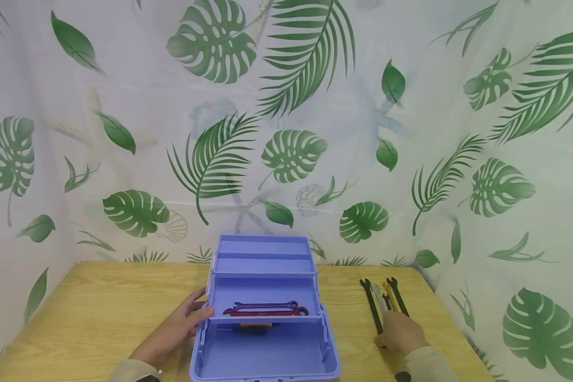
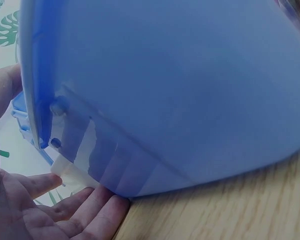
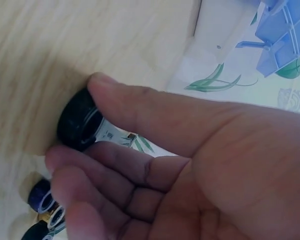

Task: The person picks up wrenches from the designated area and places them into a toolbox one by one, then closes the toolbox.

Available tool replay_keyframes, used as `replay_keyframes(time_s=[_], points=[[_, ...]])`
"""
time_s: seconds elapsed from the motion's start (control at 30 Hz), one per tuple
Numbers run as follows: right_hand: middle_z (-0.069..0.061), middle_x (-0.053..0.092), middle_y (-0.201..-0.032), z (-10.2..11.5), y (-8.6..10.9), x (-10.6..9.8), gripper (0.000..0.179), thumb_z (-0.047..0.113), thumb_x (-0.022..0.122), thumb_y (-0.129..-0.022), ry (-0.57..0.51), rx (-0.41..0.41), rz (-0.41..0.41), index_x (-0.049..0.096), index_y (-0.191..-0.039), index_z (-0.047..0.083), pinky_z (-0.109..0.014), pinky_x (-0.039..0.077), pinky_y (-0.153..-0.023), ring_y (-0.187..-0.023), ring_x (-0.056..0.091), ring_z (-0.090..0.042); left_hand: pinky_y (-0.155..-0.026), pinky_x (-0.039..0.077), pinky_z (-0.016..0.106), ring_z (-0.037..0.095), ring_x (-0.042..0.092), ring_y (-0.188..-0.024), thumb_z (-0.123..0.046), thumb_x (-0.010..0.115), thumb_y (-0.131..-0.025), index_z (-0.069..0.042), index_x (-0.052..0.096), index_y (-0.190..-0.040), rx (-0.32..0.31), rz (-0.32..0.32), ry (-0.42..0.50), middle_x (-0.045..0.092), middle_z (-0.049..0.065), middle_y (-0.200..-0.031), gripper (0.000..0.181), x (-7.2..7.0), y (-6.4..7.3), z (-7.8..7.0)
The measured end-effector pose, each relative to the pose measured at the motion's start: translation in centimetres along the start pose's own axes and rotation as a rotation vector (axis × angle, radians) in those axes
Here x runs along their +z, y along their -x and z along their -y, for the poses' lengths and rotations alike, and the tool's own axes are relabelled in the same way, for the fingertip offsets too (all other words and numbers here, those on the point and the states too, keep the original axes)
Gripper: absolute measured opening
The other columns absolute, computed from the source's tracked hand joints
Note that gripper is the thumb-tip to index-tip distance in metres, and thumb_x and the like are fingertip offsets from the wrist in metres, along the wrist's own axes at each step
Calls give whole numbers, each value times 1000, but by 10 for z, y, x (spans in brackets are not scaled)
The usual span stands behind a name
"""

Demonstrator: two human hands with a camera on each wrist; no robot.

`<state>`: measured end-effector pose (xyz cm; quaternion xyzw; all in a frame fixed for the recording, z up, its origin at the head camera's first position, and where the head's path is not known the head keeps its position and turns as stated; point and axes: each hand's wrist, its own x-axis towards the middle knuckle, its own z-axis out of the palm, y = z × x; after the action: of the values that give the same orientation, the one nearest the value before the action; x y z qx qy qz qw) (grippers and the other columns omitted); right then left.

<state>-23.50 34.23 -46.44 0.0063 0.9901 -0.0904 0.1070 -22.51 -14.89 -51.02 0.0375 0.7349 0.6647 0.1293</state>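
A lavender-blue toolbox (image 1: pixel 265 363) stands unfolded on the table, its trays raised toward the back. My left hand (image 1: pixel 179 323) lies along its left side, thumb at the front corner of the lower tray and the other fingers lightly bent against the outer wall (image 2: pixel 165 100). On the right, my right hand (image 1: pixel 401 331) pinches the ring end of a black wrench (image 3: pixel 72 122) between thumb and fingers. That wrench (image 1: pixel 371 305) is leftmost in a row of several, beside a silver wrench (image 1: pixel 378 297), a yellow wrench (image 1: pixel 390 296) and another black wrench (image 1: pixel 398 297).
In the lower tray lie a purple wrench (image 1: pixel 266 305) and a red wrench (image 1: pixel 267 313). A tool with a black and orange handle (image 1: pixel 252 329) sits in the box's base, partly under the tray. Leaf-printed cloth (image 1: pixel 286 106) hangs behind the wooden table (image 1: pixel 138 292).
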Motion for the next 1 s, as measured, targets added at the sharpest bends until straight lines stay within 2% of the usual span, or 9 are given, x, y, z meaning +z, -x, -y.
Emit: replay_keyframes(time_s=[0.2, 0.33, 0.4, 0.5, 0.6, 0.73, 0.8, 0.9, 1.0], points=[[-3, 53, -67, 0, 2, -1, 28, 22, 77, -80, -32, 67, -2, 53, -71, 9, -29, 37, -53, -61, 48, -18, -103, 53, 51, 37, 60, -126, -38, 64, -102, -10, 25, -163, -1, -18, 5, 40, 31, -155, 77, -1, -3, -2], [-4, 55, -70, -3, 1, -2, 28, 30, 71, -85, -90, 109, -33, 55, -74, 9, -32, 41, -53, -63, 51, -20, -104, 53, 51, 37, 60, -127, -38, 64, -102, -10, 25, -162, -2, -10, 6, 40, 31, -155, 77, -2, -3, -3], [-6, 60, -74, -3, -1, -4, 29, 32, 68, -89, -132, 112, -68, 59, -82, 5, -36, 44, -54, -64, 55, -22, -104, 53, 51, 38, 59, -128, -37, 63, -103, -9, 23, -162, -1, 0, 8, 39, 31, -155, 77, -3, -4, -3], [-16, 71, -90, -2, -5, -7, 39, 33, 66, -93, -164, 90, -161, 67, -104, -4, -41, 52, -57, -71, 63, -25, -104, 53, 50, 37, 60, -127, -37, 63, -103, -8, 23, -162, 0, 0, 8, 39, 31, -155, 77, -5, -4, -4], [-18, 73, -95, -1, -7, -7, 45, 31, 64, -95, -200, 84, -264, 68, -121, -5, -41, 51, -54, -68, 63, -25, -103, 54, 50, 37, 60, -126, -37, 63, -102, -8, 23, -162, -1, -5, 5, 39, 31, -155, 78, -5, -3, -4], [-5, 69, -73, -1, -7, -4, 36, 28, 63, -96, -252, 89, -386, 74, -114, -1, -34, 41, -45, -51, 55, -19, -104, 53, 51, 38, 60, -126, -38, 63, -102, -8, 24, -162, -11, -11, -2, 40, 31, -155, 78, -5, -2, -6], [-4, 68, -68, 0, -7, -2, 34, 27, 64, -97, -270, 88, -422, 75, -114, 0, -33, 40, -43, -46, 54, -17, -104, 53, 51, 38, 59, -127, -38, 64, -102, -8, 24, -162, -15, -13, -4, 40, 31, -155, 78, -5, -2, -6], [-11, 73, -78, 0, -6, -1, 35, 27, 68, -97, -278, 90, -441, 73, -117, -3, -34, 43, -44, -48, 56, -17, -104, 53, 51, 38, 59, -128, -38, 64, -102, -9, 25, -162, -8, -14, -5, 41, 31, -154, 77, -5, -2, -5], [-15, 75, -85, 2, -6, 0, 37, 26, 70, -97, -306, 110, -408, 72, -119, -3, -34, 45, -46, -53, 59, -18, -104, 53, 51, 38, 58, -128, -36, 63, -103, -9, 23, -162, 3, -3, -1, 40, 31, -155, 77, -6, -3, -4]])
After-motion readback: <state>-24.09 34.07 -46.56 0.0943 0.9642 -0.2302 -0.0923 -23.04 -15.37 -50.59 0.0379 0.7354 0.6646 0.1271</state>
